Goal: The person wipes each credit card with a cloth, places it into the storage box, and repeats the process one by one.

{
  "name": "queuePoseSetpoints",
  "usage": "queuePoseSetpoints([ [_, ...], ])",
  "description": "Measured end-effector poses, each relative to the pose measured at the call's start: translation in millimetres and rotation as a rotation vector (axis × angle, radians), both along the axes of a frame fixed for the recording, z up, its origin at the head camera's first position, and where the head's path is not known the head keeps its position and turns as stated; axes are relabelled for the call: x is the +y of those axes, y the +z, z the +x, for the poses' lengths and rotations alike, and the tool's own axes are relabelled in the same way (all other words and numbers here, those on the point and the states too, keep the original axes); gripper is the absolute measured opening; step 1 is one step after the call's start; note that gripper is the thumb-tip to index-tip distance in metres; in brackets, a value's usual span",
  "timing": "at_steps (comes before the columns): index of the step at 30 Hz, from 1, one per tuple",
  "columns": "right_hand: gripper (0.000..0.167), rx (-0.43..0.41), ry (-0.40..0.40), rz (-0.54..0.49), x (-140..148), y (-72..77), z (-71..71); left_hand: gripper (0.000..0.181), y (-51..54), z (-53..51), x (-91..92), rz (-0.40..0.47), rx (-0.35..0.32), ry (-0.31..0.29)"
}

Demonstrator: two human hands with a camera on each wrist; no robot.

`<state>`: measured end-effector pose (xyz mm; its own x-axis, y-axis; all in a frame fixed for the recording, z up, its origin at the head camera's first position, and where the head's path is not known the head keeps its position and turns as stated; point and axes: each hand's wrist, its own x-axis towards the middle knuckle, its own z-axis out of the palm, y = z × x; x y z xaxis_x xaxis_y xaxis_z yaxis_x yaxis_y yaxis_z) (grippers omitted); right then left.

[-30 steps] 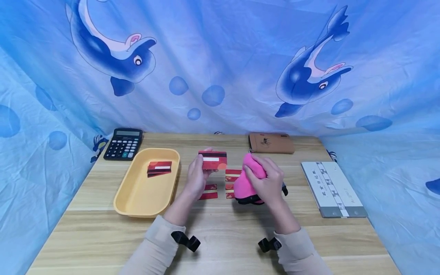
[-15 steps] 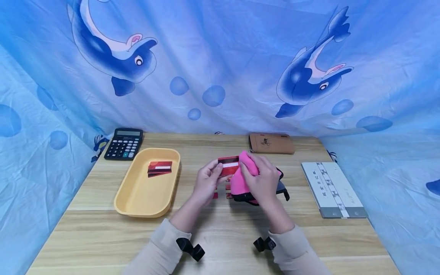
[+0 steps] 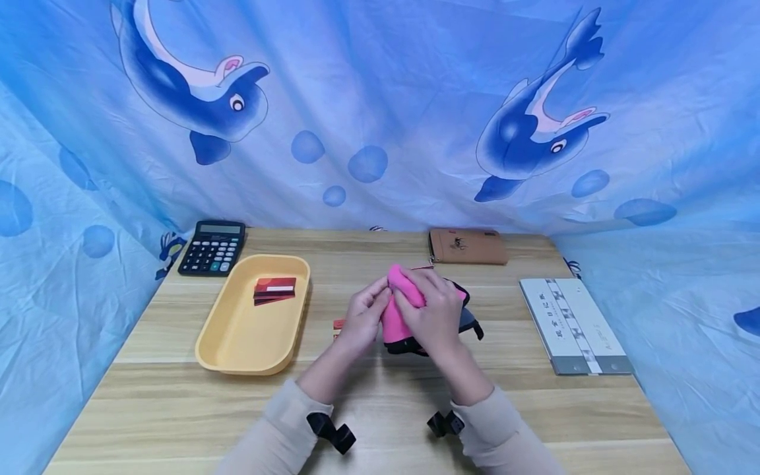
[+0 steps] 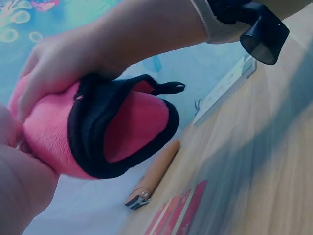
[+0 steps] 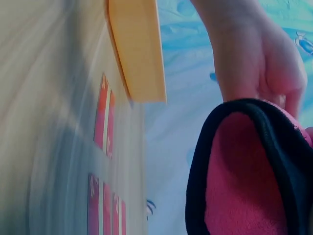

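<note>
Pink pouch (image 3: 396, 326) in hands (image 3: 363, 316) (image 3: 435, 313), book (image 3: 576, 327) Chinese-lettered

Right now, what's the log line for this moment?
left grip: touches pink cloth, hold hidden | right grip: holds pink cloth | tray: red cards inside | wallet: beyond pink cloth

Head view: set above the person, facing forward and down, farthest off; takes in most of the tabletop (image 3: 380, 412) and the backdrop (image 3: 380, 86). Left wrist view: close, rolled sideways, facing across the pink pouch (image 4: 100, 129) to the right hand (image 4: 58, 68). Right wrist view: close, rolled sideways, facing the left hand (image 5: 259, 63) and yellow tray (image 5: 139, 54). Common to both wrist views: pink pouch, red cards (image 5: 101, 120).
</note>
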<state>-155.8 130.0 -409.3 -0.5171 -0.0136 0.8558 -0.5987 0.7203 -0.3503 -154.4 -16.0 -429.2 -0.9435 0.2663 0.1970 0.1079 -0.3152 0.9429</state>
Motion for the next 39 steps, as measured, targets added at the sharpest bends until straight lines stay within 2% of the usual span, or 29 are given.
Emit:
queuePoseSetpoints([
  [3, 0.03, -0.002, -0.067, -0.034, 10, -0.4, -3.9, 0.039, 1.3, -1.4, -2.9, 0.025, -0.003, 0.035],
  [5, 0.031, -0.012, -0.102, -0.049, 15, -0.5, -5.9, 0.038, 2.8, -1.6, -4.0, 0.061, -0.004, 0.034],
  [8, 0.031, -0.009, -0.109, -0.039, 16, -0.9, -6.7, 0.038, 4.8, -0.4, -3.0, 0.089, -0.019, 0.024],
  [10, 0.031, -0.002, -0.079, -0.019, 9, -0.9, -4.5, 0.04, 5.1, 0.6, -1.2, 0.082, -0.021, 0.021],
  [15, 0.03, 0.011, 0.06, 0.022, -10, -3.4, 1.9, 0.044, 1.5, 2.0, -0.9, 0.066, -0.028, -0.014],
  [18, 0.029, 0.013, 0.095, 0.015, -12, -4.7, 2.7, 0.045, 0.5, 2.4, -4.1, 0.058, -0.039, -0.034],
  [21, 0.029, 0.017, 0.072, -0.006, -8, -5.3, 1.4, 0.043, 1.1, 1.6, -6.9, 0.036, -0.036, -0.03],
  [26, 0.028, -0.012, -0.011, -0.041, 4, -6.7, -2.0, 0.037, 0.9, -1.8, -10.6, -0.022, 0.008, 0.035],
  [31, 0.03, -0.048, -0.027, -0.119, 21, -9.8, -10.3, 0.035, -0.1, -3.1, -12.8, 0.013, 0.032, 0.056],
  [34, 0.03, -0.072, -0.017, -0.144, 28, -12.8, -13.9, 0.037, -1.3, -4.5, -13.5, 0.049, -0.002, 0.065],
  [39, 0.031, -0.108, -0.013, -0.165, 38, -18.8, -13.6, 0.037, -2.5, -7.5, -18.1, 0.091, -0.144, 0.132],
])
